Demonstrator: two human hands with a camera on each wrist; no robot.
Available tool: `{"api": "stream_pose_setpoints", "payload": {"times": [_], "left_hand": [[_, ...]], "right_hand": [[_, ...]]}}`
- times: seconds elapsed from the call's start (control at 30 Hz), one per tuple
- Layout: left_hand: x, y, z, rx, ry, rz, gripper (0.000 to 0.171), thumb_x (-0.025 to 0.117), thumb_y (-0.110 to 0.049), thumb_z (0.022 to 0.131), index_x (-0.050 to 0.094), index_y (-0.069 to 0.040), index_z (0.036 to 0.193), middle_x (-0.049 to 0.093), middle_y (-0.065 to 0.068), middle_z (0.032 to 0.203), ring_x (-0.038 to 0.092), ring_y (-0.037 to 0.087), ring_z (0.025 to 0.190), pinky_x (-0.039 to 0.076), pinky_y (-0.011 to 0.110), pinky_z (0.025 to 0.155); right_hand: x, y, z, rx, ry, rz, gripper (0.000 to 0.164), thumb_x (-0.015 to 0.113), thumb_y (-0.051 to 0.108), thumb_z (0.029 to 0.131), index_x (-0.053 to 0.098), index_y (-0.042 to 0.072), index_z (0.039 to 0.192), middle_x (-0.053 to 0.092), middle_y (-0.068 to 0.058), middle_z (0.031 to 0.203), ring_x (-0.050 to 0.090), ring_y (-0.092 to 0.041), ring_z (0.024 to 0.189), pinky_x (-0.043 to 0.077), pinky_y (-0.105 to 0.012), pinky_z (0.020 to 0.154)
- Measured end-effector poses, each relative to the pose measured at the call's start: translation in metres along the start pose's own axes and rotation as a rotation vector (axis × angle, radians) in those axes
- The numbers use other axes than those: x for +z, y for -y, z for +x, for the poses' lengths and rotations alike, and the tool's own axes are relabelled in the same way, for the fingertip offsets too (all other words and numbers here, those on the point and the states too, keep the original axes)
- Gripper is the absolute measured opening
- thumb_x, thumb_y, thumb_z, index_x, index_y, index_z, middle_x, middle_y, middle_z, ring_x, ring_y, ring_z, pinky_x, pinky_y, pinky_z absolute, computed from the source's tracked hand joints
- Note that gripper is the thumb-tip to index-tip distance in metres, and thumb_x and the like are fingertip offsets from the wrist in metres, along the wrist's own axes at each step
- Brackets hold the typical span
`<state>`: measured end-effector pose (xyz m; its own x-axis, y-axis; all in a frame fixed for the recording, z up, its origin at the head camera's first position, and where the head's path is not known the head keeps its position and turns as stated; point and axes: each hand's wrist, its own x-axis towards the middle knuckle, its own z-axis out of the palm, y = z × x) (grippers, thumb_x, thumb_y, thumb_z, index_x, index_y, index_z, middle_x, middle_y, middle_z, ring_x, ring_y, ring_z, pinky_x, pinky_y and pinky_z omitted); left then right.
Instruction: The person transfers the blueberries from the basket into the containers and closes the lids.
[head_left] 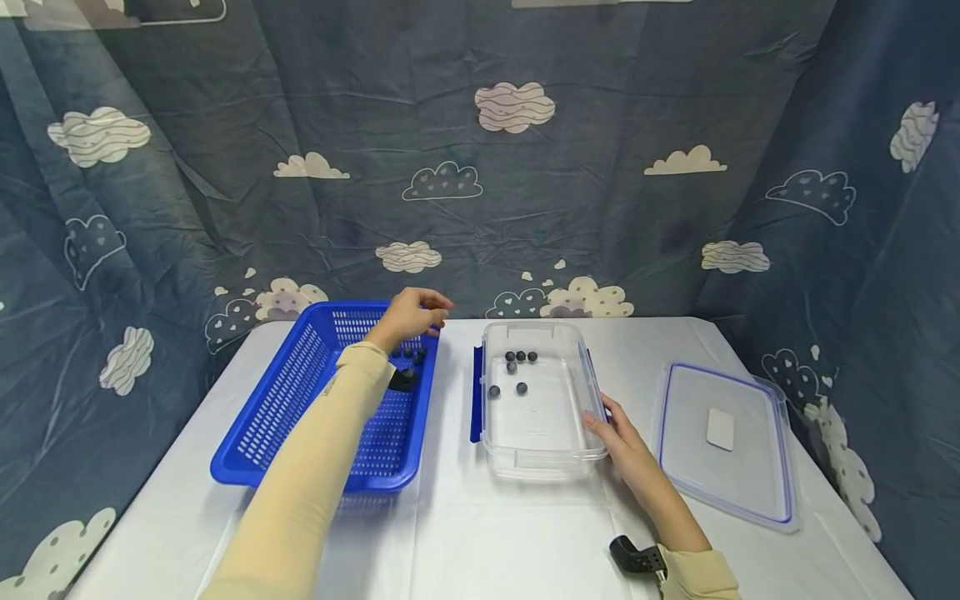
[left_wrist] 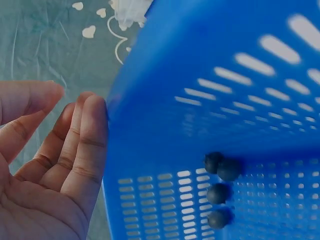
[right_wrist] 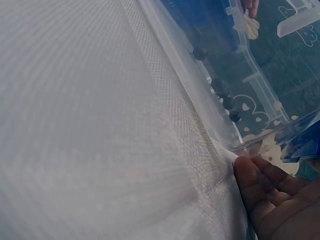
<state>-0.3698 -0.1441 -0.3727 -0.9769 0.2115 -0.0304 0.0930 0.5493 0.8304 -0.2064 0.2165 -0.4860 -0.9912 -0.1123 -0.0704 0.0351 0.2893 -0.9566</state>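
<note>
My left hand [head_left: 408, 318] is over the far right corner of a blue perforated plastic basket [head_left: 258, 417]. Its fingers are loosely bent, and no object shows between thumb and fingertips in the left wrist view. Several small dark balls [left_wrist: 219, 193] lie on the basket's floor near that end. To the right stands an uncovered clear plastic box [head_left: 546, 457] with blue side latches [head_left: 477, 396]. Several dark balls [head_left: 522, 388] are inside it, mostly toward the far end. My right hand [head_left: 628, 446] grips the box's right side, thumb at the rim and fingers outside.
A clear lid [head_left: 738, 492] with a blue seal lies on the white-covered table [head_left: 480, 542] to the right, a white rectangle [head_left: 721, 428] at its middle. Dark cloud-patterned cloth [head_left: 450, 75] hangs behind the table and at both sides.
</note>
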Motion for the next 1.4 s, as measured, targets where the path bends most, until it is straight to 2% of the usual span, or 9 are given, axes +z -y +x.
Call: {"api": "stream_pose_setpoints", "payload": {"times": [0.13,0.33,0.5,0.67,0.83,1.03,1.1,1.23,1.4], "left_hand": [[-0.002,0.007,0.001,-0.017,-0.021,-0.027,0.025,0.064,-0.010,0.106,0.074,-0.002,0.127,0.071,0.020,0.121,0.073,0.028,0.099,0.066,0.048,0.095],[-0.004,0.015,0.002,-0.025,-0.053,-0.046,0.026,0.063,-0.009,0.106,0.073,-0.002,0.129,0.070,0.020,0.128,0.072,0.034,0.108,0.063,0.055,0.099],[-0.004,0.023,-0.001,-0.033,-0.074,-0.045,0.027,0.062,-0.008,0.106,0.072,-0.001,0.131,0.069,0.021,0.128,0.071,0.038,0.113,0.063,0.056,0.100],[-0.007,0.035,-0.005,-0.058,-0.091,-0.027,0.026,0.062,-0.006,0.106,0.073,-0.002,0.129,0.071,0.020,0.125,0.072,0.037,0.108,0.065,0.051,0.095],[-0.008,0.047,-0.004,-0.094,-0.099,-0.020,0.025,0.062,-0.007,0.106,0.074,-0.003,0.128,0.072,0.018,0.115,0.071,0.035,0.104,0.064,0.054,0.096],[-0.007,0.059,-0.001,-0.120,-0.071,0.064,0.025,0.065,-0.008,0.104,0.074,-0.001,0.127,0.073,0.018,0.118,0.069,0.021,0.089,0.067,0.033,0.078],[-0.006,0.061,0.000,-0.123,-0.055,0.086,0.025,0.065,-0.008,0.104,0.073,-0.001,0.126,0.073,0.020,0.122,0.068,0.019,0.087,0.067,0.031,0.076],[-0.004,0.061,-0.001,-0.114,-0.026,0.109,0.025,0.065,-0.006,0.102,0.073,0.001,0.126,0.073,0.020,0.121,0.066,0.017,0.087,0.067,0.034,0.079],[0.000,0.065,0.000,-0.076,0.022,0.148,0.024,0.067,-0.002,0.100,0.073,0.004,0.122,0.077,0.021,0.114,0.073,0.027,0.087,0.062,0.027,0.068]], "right_hand": [[0.000,-0.001,0.000,0.002,-0.003,-0.002,0.071,0.049,0.030,0.111,0.019,0.005,0.170,0.031,-0.035,0.169,0.035,-0.048,0.154,0.029,-0.065,0.128],[0.000,-0.002,0.001,0.008,-0.007,0.003,0.071,0.049,0.030,0.110,0.019,0.005,0.170,0.029,-0.035,0.169,0.033,-0.048,0.155,0.028,-0.065,0.128],[0.001,-0.002,0.001,0.008,-0.009,-0.001,0.071,0.049,0.029,0.110,0.020,0.005,0.170,0.033,-0.035,0.167,0.036,-0.046,0.153,0.030,-0.064,0.127],[0.001,-0.001,0.001,0.006,-0.007,-0.005,0.071,0.049,0.030,0.111,0.019,0.006,0.170,0.034,-0.035,0.167,0.037,-0.047,0.152,0.030,-0.064,0.127],[0.001,-0.001,0.002,0.015,-0.012,-0.004,0.071,0.050,0.030,0.111,0.020,0.006,0.170,0.031,-0.035,0.169,0.034,-0.048,0.154,0.028,-0.065,0.128],[0.000,-0.002,0.002,0.022,-0.011,0.002,0.071,0.050,0.031,0.110,0.019,0.007,0.170,0.028,-0.034,0.170,0.032,-0.048,0.156,0.027,-0.066,0.129],[0.000,-0.002,0.002,0.021,-0.012,0.000,0.072,0.050,0.031,0.110,0.019,0.007,0.170,0.029,-0.034,0.170,0.032,-0.048,0.155,0.027,-0.066,0.129],[0.000,-0.002,0.002,0.023,-0.013,-0.012,0.072,0.050,0.032,0.110,0.019,0.007,0.170,0.032,-0.034,0.168,0.036,-0.048,0.154,0.030,-0.065,0.128],[0.000,-0.002,0.002,0.023,-0.013,-0.024,0.073,0.050,0.033,0.110,0.018,0.007,0.171,0.035,-0.034,0.167,0.039,-0.049,0.152,0.031,-0.065,0.127]]}}
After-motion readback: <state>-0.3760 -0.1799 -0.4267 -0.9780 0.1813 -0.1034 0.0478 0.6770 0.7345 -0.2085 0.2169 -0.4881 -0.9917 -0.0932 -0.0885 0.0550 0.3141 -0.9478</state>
